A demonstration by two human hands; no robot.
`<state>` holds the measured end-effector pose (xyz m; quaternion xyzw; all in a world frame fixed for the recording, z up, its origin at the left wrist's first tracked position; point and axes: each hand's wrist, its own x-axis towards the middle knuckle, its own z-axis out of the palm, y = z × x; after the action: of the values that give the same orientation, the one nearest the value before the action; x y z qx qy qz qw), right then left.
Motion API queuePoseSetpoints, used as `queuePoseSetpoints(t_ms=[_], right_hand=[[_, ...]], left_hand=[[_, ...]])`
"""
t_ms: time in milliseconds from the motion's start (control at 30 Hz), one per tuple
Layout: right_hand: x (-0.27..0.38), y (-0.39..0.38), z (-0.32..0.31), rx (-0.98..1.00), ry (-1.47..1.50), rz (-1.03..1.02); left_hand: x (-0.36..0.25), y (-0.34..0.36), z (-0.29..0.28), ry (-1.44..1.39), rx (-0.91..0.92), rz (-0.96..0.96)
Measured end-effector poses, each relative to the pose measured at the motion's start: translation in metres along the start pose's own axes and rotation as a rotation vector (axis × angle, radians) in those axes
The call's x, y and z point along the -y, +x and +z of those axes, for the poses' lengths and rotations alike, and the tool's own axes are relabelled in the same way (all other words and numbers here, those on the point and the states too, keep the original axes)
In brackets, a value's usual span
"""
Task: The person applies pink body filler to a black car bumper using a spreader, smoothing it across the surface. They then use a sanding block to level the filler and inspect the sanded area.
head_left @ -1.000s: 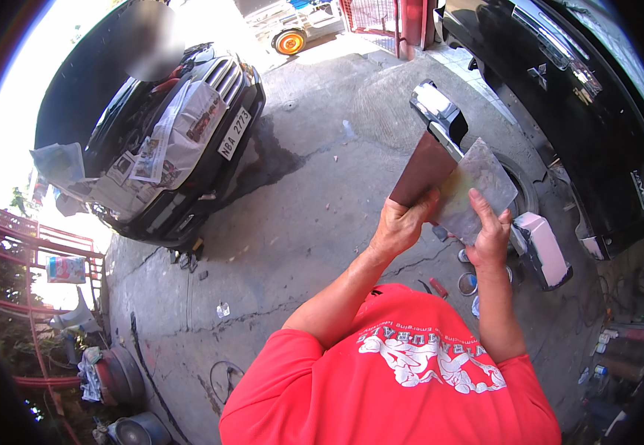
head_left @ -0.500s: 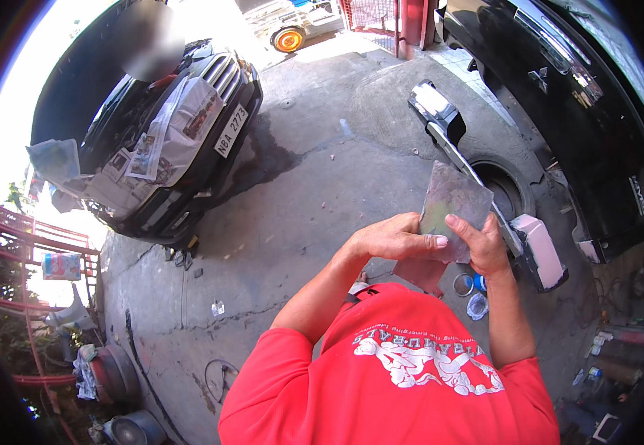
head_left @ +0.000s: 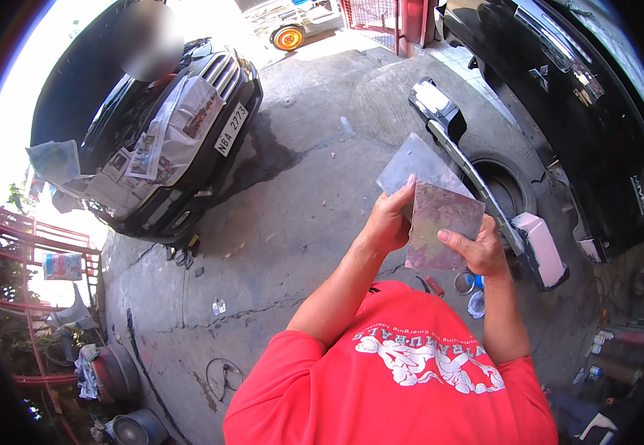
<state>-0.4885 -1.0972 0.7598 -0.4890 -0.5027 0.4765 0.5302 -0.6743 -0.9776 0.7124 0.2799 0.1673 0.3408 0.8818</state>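
Observation:
My left hand (head_left: 387, 219) grips a pale bluish-grey thin square sheet (head_left: 411, 159), tilted up toward the upper left, with my thumb pointing up along its lower part. My right hand (head_left: 478, 248) holds a stained pinkish-grey sheet (head_left: 447, 215) with its thumb on the face, in front of the pale sheet and overlapping it. Both sheets are held in the air above my red shirt. Beyond them on the concrete lie a long bumper (head_left: 534, 252) with pink and white patches, a tyre (head_left: 518, 178) and small containers (head_left: 464, 282).
A black car (head_left: 166, 170) covered partly with newspaper stands at left, another black car (head_left: 574, 133) at right. A red metal rack (head_left: 33, 245), drums (head_left: 114, 371) and a hose loop (head_left: 222, 378) are at lower left. A cart (head_left: 288, 33) stands beyond the floor (head_left: 300, 208).
The reddish-brown face seen earlier is no longer visible. The pale sheet has risen to the upper left with my left hand, and the stained sheet now sits lower in front.

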Motion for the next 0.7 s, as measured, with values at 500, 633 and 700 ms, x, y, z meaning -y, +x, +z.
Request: queuePoseSetpoints(t_ms=[500,633,700], right_hand=[[-0.014,0.016,0.026,-0.691,0.449,-0.005],[-0.006,0.017,0.015,-0.632,0.369,-0.041],[-0.005,0.016,0.011,-0.581,0.29,-0.049]], left_hand=[[0.024,-0.001,0.019,0.55,-0.06,0.608],[0.008,-0.007,0.022,0.726,-0.02,0.615],[-0.002,-0.011,0.028,0.862,0.008,0.671]])
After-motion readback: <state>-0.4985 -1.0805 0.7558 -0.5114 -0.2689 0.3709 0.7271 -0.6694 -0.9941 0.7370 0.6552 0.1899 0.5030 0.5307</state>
